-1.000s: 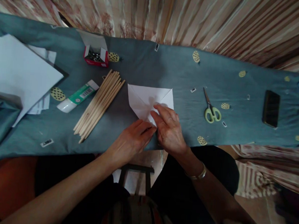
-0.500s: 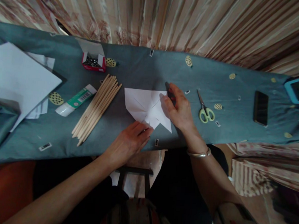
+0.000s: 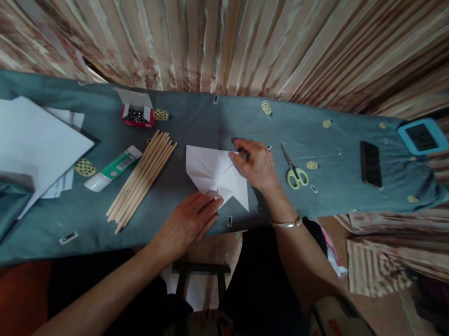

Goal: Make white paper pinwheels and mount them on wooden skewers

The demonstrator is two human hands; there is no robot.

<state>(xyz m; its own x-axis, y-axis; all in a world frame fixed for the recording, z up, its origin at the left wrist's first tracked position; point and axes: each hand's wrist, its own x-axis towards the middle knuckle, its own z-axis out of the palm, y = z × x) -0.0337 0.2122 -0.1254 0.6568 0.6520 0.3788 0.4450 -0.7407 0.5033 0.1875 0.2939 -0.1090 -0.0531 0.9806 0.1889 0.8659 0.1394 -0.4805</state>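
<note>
A white sheet of paper [image 3: 217, 168] with slits running in from its corners lies on the cloth between my hands. Its near side is folded in towards the middle, and one pointed flap sticks out at the lower right. My left hand [image 3: 191, 214] is closed at the near edge, fingertips pressing the folded part; its thumb is mostly hidden. At the far right corner my right hand [image 3: 255, 166] holds the paper between thumb and fingers. Green-handled scissors [image 3: 294, 173] lie just right of that hand.
Left of the paper lie a bundle of wooden sticks [image 3: 142, 180], a glue tube [image 3: 112, 169], an opened red box of small metal pieces [image 3: 138, 116] and stacked white sheets [image 3: 32, 141]. A phone [image 3: 371, 164] and a blue-framed device [image 3: 423, 136] rest far right. Curtains [image 3: 202, 40] hang behind.
The camera view has tilted and shifted, so the table sits lower in the picture. Both hands stay on the paper, with the right fingers still at its far right corner.
</note>
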